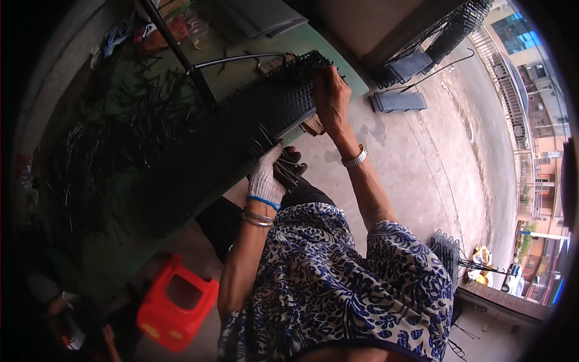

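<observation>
A long dark panel with a honeycomb-like grid of holes [292, 99] lies slantwise along the near side of the green table [338, 51]. My left hand [265, 175], in a white knit glove with dark fingers, is closed round a bunch of thin black rods [292, 168] beside the panel's near edge. A few similar rods stick up from the panel just above that hand. Bare and wearing a wristwatch, my right hand [332, 99] is at the panel's far right end, fingers curled down by a cluster of upright black rods [310, 60]. What its fingertips pinch is hidden.
Loose black rods [145, 114] are strewn over the table's left. A black metal frame [175, 51] rises across the table. Below the table edge stands a red plastic seat [175, 301]. Another person's hand [57, 304] shows at lower left. Dark wire racks [398, 101] stand right.
</observation>
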Available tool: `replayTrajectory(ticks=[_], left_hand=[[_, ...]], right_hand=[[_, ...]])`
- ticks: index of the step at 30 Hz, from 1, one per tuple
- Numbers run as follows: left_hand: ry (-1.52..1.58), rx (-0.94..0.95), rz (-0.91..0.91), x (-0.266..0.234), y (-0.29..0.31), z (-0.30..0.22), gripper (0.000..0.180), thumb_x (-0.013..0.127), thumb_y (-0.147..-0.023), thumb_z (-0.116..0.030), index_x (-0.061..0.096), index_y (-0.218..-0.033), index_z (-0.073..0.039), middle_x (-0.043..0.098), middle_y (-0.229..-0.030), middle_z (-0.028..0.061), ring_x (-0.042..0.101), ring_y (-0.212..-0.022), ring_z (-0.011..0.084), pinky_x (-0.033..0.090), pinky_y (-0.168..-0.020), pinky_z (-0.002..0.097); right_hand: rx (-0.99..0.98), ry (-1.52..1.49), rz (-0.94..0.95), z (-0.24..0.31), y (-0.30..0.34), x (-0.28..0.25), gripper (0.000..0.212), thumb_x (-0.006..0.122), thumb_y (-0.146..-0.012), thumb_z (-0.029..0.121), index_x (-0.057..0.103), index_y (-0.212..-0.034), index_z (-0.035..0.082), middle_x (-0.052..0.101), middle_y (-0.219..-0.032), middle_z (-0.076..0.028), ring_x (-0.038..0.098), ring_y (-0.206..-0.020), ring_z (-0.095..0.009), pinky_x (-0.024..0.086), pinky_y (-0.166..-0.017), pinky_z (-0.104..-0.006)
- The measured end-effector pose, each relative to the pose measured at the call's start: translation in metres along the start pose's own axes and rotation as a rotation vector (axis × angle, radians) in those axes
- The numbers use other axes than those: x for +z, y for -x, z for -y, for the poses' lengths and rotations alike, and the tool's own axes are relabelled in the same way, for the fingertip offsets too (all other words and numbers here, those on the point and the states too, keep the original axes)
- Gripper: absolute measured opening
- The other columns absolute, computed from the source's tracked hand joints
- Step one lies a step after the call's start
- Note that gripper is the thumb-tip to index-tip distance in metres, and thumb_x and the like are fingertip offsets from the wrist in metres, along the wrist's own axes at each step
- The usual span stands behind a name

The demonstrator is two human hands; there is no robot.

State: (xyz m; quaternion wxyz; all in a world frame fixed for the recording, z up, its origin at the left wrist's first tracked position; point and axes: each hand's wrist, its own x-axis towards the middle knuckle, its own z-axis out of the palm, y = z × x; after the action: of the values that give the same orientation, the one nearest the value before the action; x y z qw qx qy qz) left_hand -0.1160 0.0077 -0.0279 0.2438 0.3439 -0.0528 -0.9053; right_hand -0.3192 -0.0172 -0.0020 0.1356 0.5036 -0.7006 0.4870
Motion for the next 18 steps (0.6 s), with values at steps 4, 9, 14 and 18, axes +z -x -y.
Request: replayTrajectory(ticks=[4, 9, 14, 18], left_hand=[[0.071, -0.063, 0.074, -0.008, -0.004, 0.000, 0.010, 0.063, -0.091, -0.018, 0.062, -0.094, -0.008, 0.065, -0.079, 0.0062, 0.064, -0.069, 0.0198, 0.056, -0.064, 0.0375], [-0.094, 0.059, -0.027, 0.018, 0.008, -0.001, 0.014, 0.066, -0.088, -0.019, 0.064, -0.087, -0.006, 0.063, -0.071, 0.0051, 0.059, -0.058, 0.0161, 0.052, -0.053, 0.0304], [-0.135, 0.084, -0.039, 0.017, 0.011, 0.000, 0.014, 0.068, -0.087, -0.020, 0.065, -0.088, -0.006, 0.065, -0.072, 0.0056, 0.060, -0.056, 0.0155, 0.051, -0.051, 0.0291], [-0.159, 0.068, -0.043, 0.016, 0.009, 0.001, 0.014, 0.067, -0.087, -0.019, 0.066, -0.090, -0.005, 0.066, -0.074, 0.0061, 0.060, -0.057, 0.0155, 0.052, -0.052, 0.0287]], right_hand=[[0.080, -0.076, 0.046, 0.009, -0.002, -0.004, 0.006, 0.062, -0.088, 0.007, 0.058, -0.091, 0.003, 0.059, -0.069, -0.011, 0.058, -0.059, -0.018, 0.045, -0.056, -0.0298], [0.036, -0.132, 0.049, 0.014, 0.003, -0.008, 0.005, 0.062, -0.088, 0.006, 0.061, -0.092, 0.004, 0.060, -0.069, -0.010, 0.058, -0.059, -0.015, 0.045, -0.055, -0.0284], [0.043, -0.171, 0.070, 0.008, 0.009, -0.002, 0.007, 0.062, -0.087, 0.008, 0.063, -0.094, 0.006, 0.059, -0.071, -0.009, 0.058, -0.061, -0.018, 0.045, -0.055, -0.0308], [-0.019, 0.175, 0.130, 0.008, 0.007, 0.000, 0.011, 0.064, -0.086, 0.017, 0.064, -0.094, 0.010, 0.056, -0.077, -0.010, 0.057, -0.067, -0.027, 0.046, -0.059, -0.0370]])
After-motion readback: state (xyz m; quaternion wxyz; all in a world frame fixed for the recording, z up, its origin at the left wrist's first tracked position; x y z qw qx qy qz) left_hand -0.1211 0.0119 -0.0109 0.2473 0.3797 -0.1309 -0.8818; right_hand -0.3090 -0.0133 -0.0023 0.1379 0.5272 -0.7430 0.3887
